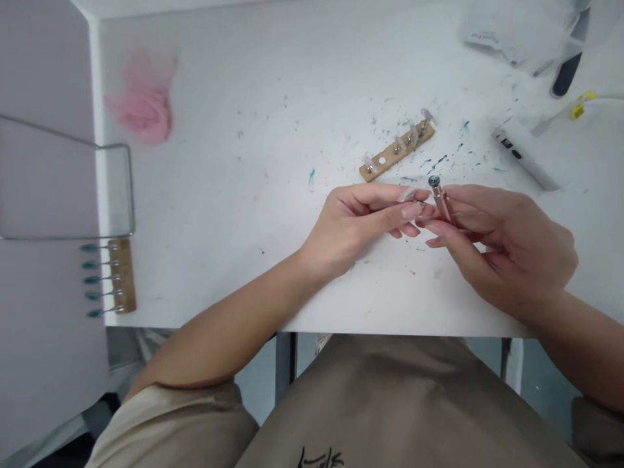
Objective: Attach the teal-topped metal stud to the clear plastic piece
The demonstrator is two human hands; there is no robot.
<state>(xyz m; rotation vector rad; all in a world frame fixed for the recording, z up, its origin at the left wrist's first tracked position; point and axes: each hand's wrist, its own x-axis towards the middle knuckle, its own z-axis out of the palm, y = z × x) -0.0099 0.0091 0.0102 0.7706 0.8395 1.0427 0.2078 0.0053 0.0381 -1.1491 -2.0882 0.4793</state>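
My left hand (351, 221) is closed, pinching a clear false nail tip (407, 194) between thumb and fingers. Close beside it, my right hand (511, 237) is closed around a slim rose-gold pen-like tool (442, 205). The tool's round end, dark teal with a metal rim, points up and away from me; its lower part is hidden in the fingers. Just beyond both hands lies a wooden strip (390, 158) with several clear nail tips standing on metal posts. A white round spot shows on the strip between the posts.
A white handheld device (526, 158) with a cable lies at the right, near a dark handle (567, 75) and clear plastic bags (517, 32). Pink cloth (143, 107) sits far left. Teal nail tips on a wooden strip (124, 276) and a wire frame (130, 192) overhang the left edge.
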